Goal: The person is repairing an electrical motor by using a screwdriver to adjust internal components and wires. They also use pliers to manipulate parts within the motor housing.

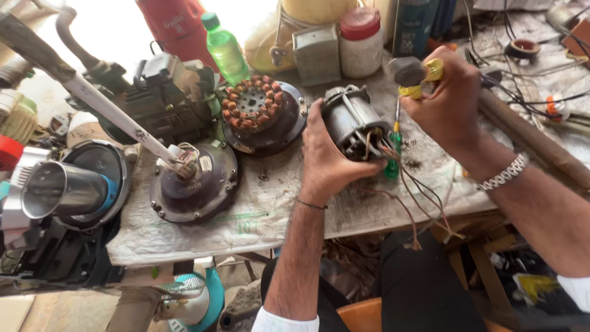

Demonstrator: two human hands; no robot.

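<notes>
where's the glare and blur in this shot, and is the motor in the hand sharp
Head view: daylight blows out the top left corner to white behind the red canister; the hammer in the right hand is slightly soft; the motor in the left hand is fairly sharp; straight edges bow near the frame's sides.

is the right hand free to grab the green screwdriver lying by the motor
Probably not as things stand: the right hand is already gripping a small hammer, and the motor in the left hand partly covers the green screwdriver.
</notes>
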